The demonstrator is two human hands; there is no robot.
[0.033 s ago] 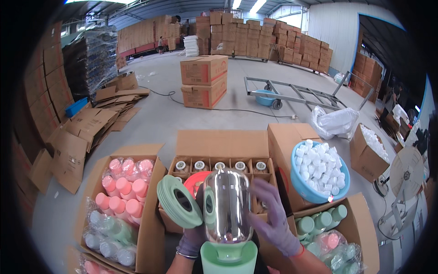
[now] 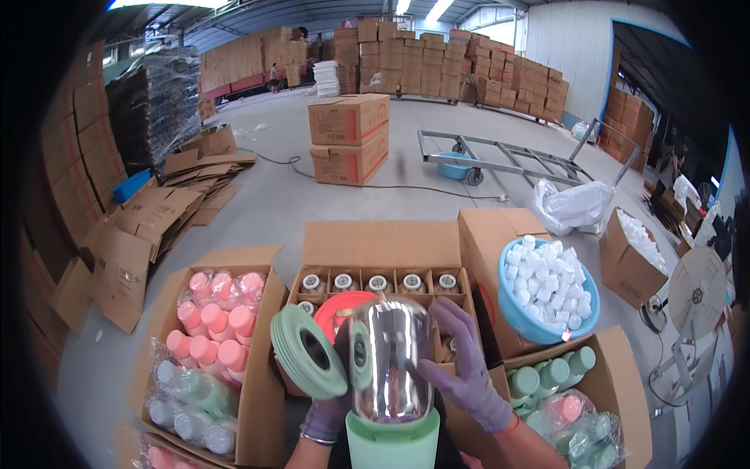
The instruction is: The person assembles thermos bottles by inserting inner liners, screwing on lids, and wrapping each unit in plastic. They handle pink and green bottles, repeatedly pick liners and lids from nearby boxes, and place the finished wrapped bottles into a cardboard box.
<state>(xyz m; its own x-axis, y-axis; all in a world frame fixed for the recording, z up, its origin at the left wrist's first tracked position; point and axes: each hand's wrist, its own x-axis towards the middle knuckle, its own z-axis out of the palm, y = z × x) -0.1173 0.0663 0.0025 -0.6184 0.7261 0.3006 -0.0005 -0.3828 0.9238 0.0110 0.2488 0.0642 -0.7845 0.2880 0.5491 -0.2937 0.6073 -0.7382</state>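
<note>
1. Left hand (image 2: pixel 326 418): gloved in purple, positioned below the green ribbed ring (image 2: pixel 308 352); fingers are mostly hidden, so grip cannot be told.
2. Right hand (image 2: pixel 473 383): gloved in purple, held open at the right of the silver liner (image 2: pixel 393 356), fingers parted and curved, thumb directed at its side. Whether the liner is touched cannot be told.
3. Silver liner is seen near centre, roughly upright, narrow tip up, lower end set at the mouth of the pale green shell (image 2: pixel 394 444). Seating depth is not shown.
4. Green ribbed ring is tilted, just left of the liner; a dark opening is seen in its middle.
5. Behind the liner, a red bowl (image 2: pixel 326 307) is partly covered; white-topped bottles (image 2: pixel 377 283) are slotted in the divided carton (image 2: pixel 383 244).
6. Near left: pink-capped bottles (image 2: pixel 215 317) are packed in an open carton (image 2: pixel 262 375), some wrapped in clear film.
7. Right: white caps (image 2: pixel 551 281) are heaped in a blue basin (image 2: pixel 512 316); nearer, green bottles (image 2: pixel 553 373) are boxed.
8. Far: two sealed cartons (image 2: pixel 344 125) are stacked on the floor, left of a metal trolley (image 2: pixel 508 160).
</note>
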